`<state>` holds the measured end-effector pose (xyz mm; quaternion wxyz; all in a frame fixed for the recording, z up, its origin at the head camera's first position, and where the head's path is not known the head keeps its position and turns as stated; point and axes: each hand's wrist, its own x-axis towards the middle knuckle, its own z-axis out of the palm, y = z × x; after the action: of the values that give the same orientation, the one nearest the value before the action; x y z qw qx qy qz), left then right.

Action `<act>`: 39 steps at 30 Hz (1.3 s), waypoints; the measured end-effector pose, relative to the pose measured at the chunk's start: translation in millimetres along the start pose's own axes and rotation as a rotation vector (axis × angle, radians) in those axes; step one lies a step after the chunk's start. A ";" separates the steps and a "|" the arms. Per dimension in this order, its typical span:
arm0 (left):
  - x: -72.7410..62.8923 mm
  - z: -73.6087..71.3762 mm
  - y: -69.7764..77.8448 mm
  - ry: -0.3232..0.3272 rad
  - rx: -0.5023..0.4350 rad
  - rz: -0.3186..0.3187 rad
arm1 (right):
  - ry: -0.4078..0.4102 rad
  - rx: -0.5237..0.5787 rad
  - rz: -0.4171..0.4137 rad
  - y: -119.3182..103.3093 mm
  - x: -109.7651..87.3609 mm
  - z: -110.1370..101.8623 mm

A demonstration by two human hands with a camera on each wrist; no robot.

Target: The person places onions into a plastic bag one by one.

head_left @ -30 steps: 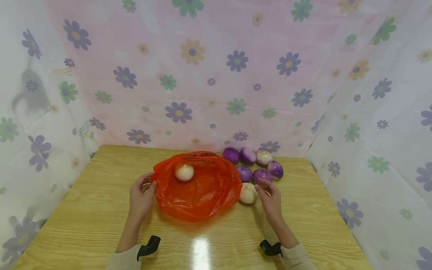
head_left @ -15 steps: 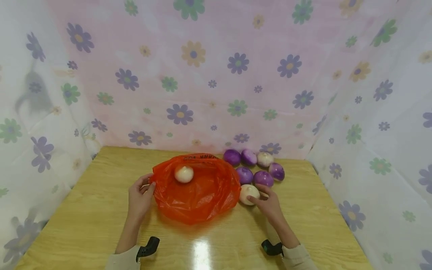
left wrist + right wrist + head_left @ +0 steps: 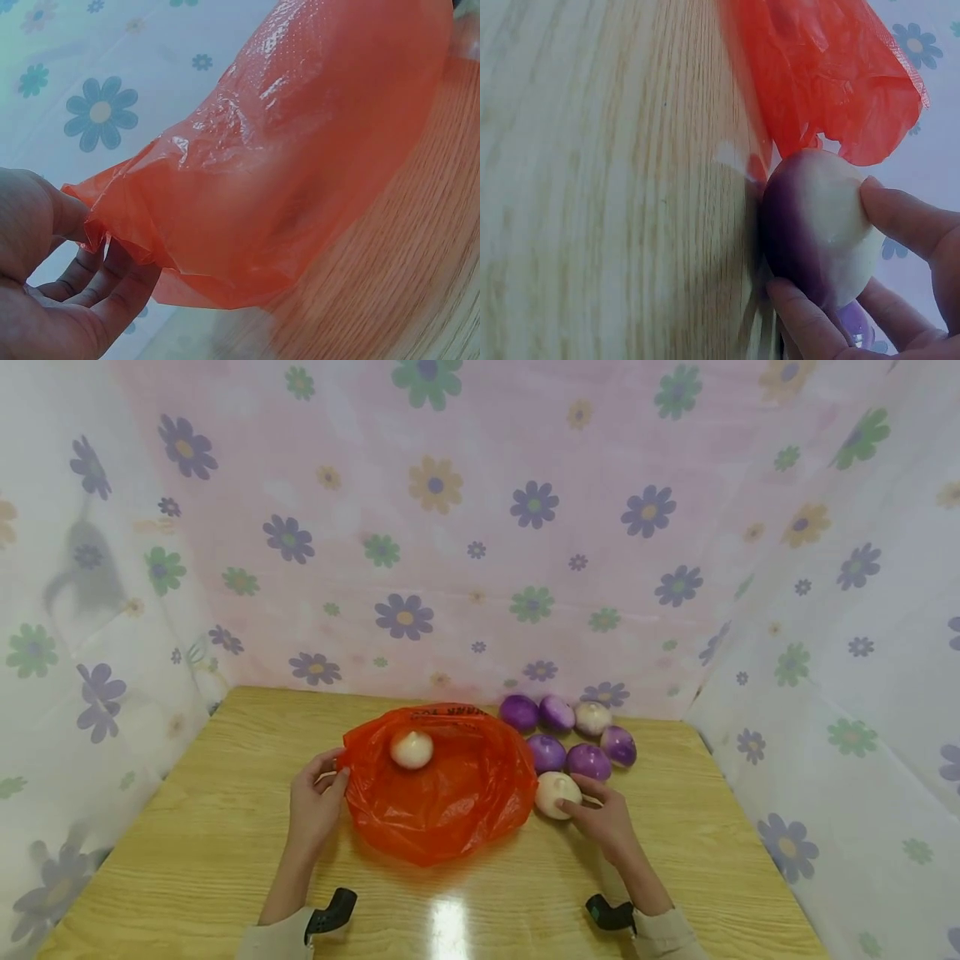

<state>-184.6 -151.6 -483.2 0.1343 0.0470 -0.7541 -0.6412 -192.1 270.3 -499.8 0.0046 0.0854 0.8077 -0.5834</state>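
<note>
A red plastic bag [image 3: 442,814] sits on the table with its mouth spread wide. My left hand [image 3: 315,797] pinches the left edge of its rim; in the left wrist view the thumb and fingers grip the gathered red film [image 3: 217,217]. Inside the bag lies one white turnip [image 3: 412,749]. Just right of the bag, my right hand [image 3: 607,818] holds another turnip [image 3: 557,795] between thumb and fingers. That turnip [image 3: 821,225] shows purple on one side and white on the other in the right wrist view, low by the tabletop and close against the bag.
Behind the right hand, several more turnips stand grouped, among them purple ones [image 3: 588,763] and a whitish one [image 3: 593,718]. The wooden table [image 3: 187,827] is enclosed by flowered cloth [image 3: 480,568] at the back and both sides.
My right hand has lowered its thumb and fingers from beside the nearest white turnip and now grips it. The left hand keeps its hold on the bag's rim.
</note>
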 end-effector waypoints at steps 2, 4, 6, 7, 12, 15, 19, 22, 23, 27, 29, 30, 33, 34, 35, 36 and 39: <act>0.7 0.1 -0.4 0.001 0.000 0.000 | 0.000 -0.006 -0.005 0.5 0.8 0.1; 1.5 0.3 -0.4 0.003 0.002 0.001 | 0.004 -0.013 -0.012 0.3 1.2 0.5; 2.4 0.5 -0.3 0.003 0.003 0.002 | 0.011 -0.019 -0.029 -0.5 0.9 1.0; 2.7 0.7 -0.2 0.003 0.002 0.004 | 0.016 -0.020 -0.035 -0.8 0.5 1.1; 3.1 0.3 0.4 -0.001 0.004 0.011 | 0.037 -0.032 -0.050 -0.8 -0.5 1.3; 2.9 -0.3 0.7 -0.003 0.007 0.006 | 0.041 -0.048 -0.046 -2.1 -2.0 1.9; 2.6 -1.1 1.6 -0.010 0.006 -0.011 | 0.042 -0.064 -0.038 -3.6 -2.4 2.2; 2.0 -1.5 2.5 -0.008 0.003 -0.021 | 0.045 -0.067 -0.036 -2.0 -1.5 1.6; 1.7 -1.5 2.8 -0.007 0.002 -0.022 | 0.043 -0.066 -0.035 -1.2 -1.4 1.4; 0.7 -1.3 3.1 -0.002 0.000 -0.017 | 0.032 -0.062 -0.045 0.2 -3.4 1.0; 0.6 -1.0 3.0 -0.002 -0.004 -0.012 | 0.027 -0.058 -0.056 -0.3 -5.3 1.3; 0.5 -1.0 2.9 -0.002 -0.005 -0.011 | 0.025 -0.059 -0.062 -0.6 -6.0 1.6; 0.4 -1.1 2.6 -0.003 -0.008 -0.016 | 0.030 -0.052 -0.078 -0.6 -7.5 2.6; 0.4 -1.3 2.4 -0.004 -0.006 -0.019 | 0.031 -0.046 -0.082 -0.3 -7.7 2.9; 0.5 -1.3 2.4 -0.006 -0.004 -0.023 | 0.032 -0.040 -0.084 0.4 -7.5 3.0; 0.6 -1.5 2.2 -0.006 -0.003 -0.026 | 0.034 -0.034 -0.085 0.9 -7.5 3.0; 1.1 -1.8 1.6 -0.007 -0.008 -0.027 | 0.037 -0.005 -0.074 2.6 -7.8 1.8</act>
<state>-185.0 -153.3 -481.3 0.1232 0.0546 -0.7513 -0.6461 -184.2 268.4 -501.9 -0.0318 0.0664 0.8117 -0.5794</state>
